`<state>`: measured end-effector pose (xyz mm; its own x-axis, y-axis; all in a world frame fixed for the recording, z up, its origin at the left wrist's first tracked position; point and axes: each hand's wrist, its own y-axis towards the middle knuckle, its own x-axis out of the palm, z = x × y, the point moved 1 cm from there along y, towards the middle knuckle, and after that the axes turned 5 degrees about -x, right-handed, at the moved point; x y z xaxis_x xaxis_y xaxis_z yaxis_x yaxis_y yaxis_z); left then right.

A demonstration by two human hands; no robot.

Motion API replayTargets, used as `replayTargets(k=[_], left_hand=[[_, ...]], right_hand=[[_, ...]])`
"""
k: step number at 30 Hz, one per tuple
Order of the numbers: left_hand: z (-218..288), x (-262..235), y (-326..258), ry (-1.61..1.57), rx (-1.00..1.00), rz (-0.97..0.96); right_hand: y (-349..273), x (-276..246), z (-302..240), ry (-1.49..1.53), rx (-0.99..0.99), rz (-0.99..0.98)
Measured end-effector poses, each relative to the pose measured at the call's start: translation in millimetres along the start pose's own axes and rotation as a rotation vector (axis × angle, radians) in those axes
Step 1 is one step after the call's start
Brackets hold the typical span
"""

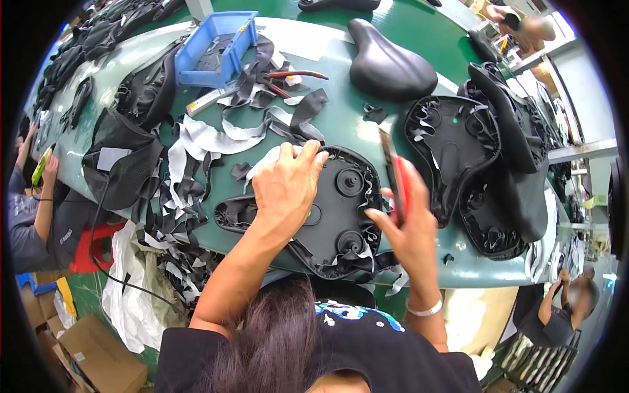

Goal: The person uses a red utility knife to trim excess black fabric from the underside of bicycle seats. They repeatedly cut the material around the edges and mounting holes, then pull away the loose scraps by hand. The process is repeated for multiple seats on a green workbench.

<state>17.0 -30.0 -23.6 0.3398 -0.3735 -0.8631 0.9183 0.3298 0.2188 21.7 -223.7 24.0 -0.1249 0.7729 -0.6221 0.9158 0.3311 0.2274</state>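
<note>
The left hand (286, 190) presses flat, fingers spread, steadying the upturned black plastic saddle base (341, 216) at the green tabletop's (341, 118) near edge. The right hand (407, 226), fingers closed, grips a red-handled tool (395, 177) beside it.

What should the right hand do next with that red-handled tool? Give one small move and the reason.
Probably bring the red-handled cutting tool in the right hand down to the upturned black bicycle saddle's right rim. Loose flaps of cover material stick out there, and the left hand already presses the saddle flat on the green table.

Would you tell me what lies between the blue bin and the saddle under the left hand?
In the head view, loose grey and black strips lie between the blue bin and the saddle.
</note>
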Motion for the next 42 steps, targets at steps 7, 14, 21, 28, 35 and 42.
replayTargets(k=[7,14,21,28,35,42], left_hand=[[-6.0,-3.7,7.5,-0.170,0.001,0.215],[15.8,12.6,13.5,-0.250,0.546,-0.099],[23.1,11.1,16.0,-0.280,0.477,0.021],[-1.4,-3.6,29.9,-0.829,-0.078,0.260],[-3.8,-40.1,-12.7,-1.289,-0.196,-0.151],[-49.5,-92.7,40.2,-1.523,0.099,-0.225]], right_hand=[[16.3,-12.7,19.7,0.482,0.247,0.044],[8.0,-10.6,11.6,0.168,0.219,-0.056],[-0.4,-28.8,28.1,-0.365,-0.166,-0.254],[-17.3,-51.0,6.2,-0.566,-0.221,-0.370],[81.3,-54.5,25.9,-0.506,-0.528,-0.554],[3.8,-66.7,-2.9,-0.829,-0.388,-0.566]])
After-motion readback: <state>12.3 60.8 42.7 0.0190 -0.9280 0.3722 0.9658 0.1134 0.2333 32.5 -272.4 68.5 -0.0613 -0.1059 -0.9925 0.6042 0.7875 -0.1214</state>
